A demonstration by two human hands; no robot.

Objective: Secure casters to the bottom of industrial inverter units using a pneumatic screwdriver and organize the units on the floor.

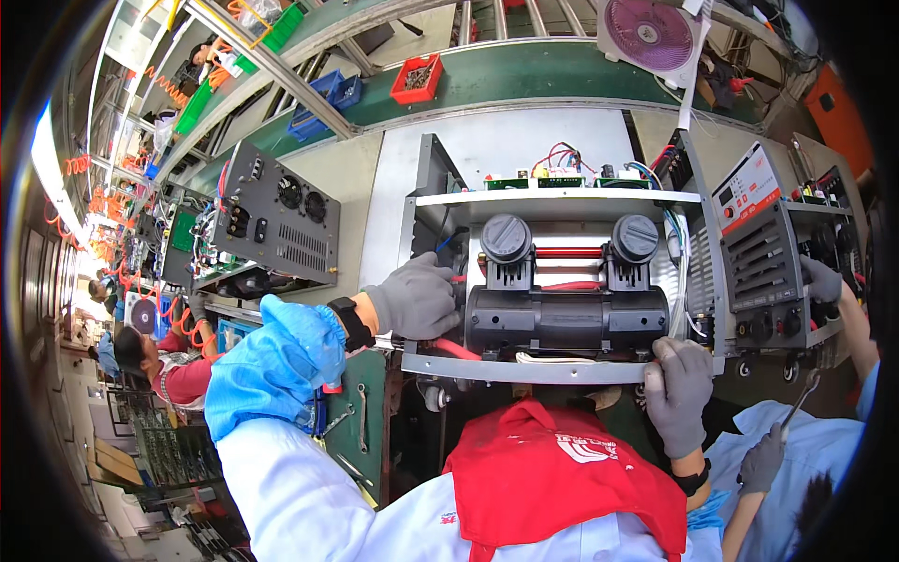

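In front of me stands an open metal machine frame (552,373) holding a black twin-head air compressor (567,318) with two round ribbed caps. My left hand (417,298), in a grey glove, reaches over the frame's left side, beside the compressor's left end. Its fingers are bent and close together near a red hose (454,349); whatever they pinch is hidden. My right hand (676,393), also gloved in grey, grips the front rail at its right corner, fingers over the top. A green circuit board (510,184) and coloured wires sit on the shelf behind the compressor.
Another grey machine (281,220) stands at the left, and a red-and-grey one (763,244) at the right, where a co-worker's gloved hand (763,459) holds a wrench. Behind are a red parts bin (417,80), blue bins (323,98) and a fan (651,37). Wrenches (362,421) lie at lower left.
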